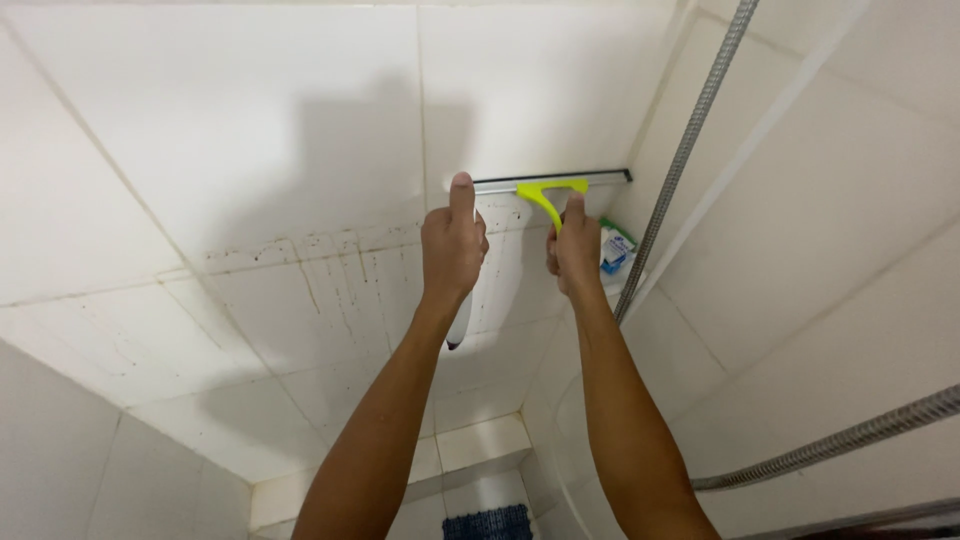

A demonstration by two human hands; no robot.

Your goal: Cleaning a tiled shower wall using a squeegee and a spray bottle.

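While both hands are raised against the white tiled wall (250, 130), the right hand (577, 250) is closed around the yellow-green handle of a squeegee (548, 188), whose long dark blade lies flat and level on the tiles, high in the corner. The left hand (452, 245) is closed around a slim white object (461, 325) that hangs down below the fist with a dark tip; its thumb points upward and touches the wall just beside the blade's left end. What that white object is I cannot tell.

Judging from the wall, the wiping looks early on. The blade sits at the top of its reach, and the tiles below it carry dark specks and thin streaks along the grout lines (300, 250), spreading left and down from the hands. The tiles above the blade look plain white, so the dirty band below appears to be what is left.

Just right of the right hand, a small packet in green, white and blue (615, 248) rests in the corner; its contents are hidden. A metal shower hose (690, 140) runs diagonally past it. Low down, a white ledge (480, 445) and a blue mat (487, 523) show.
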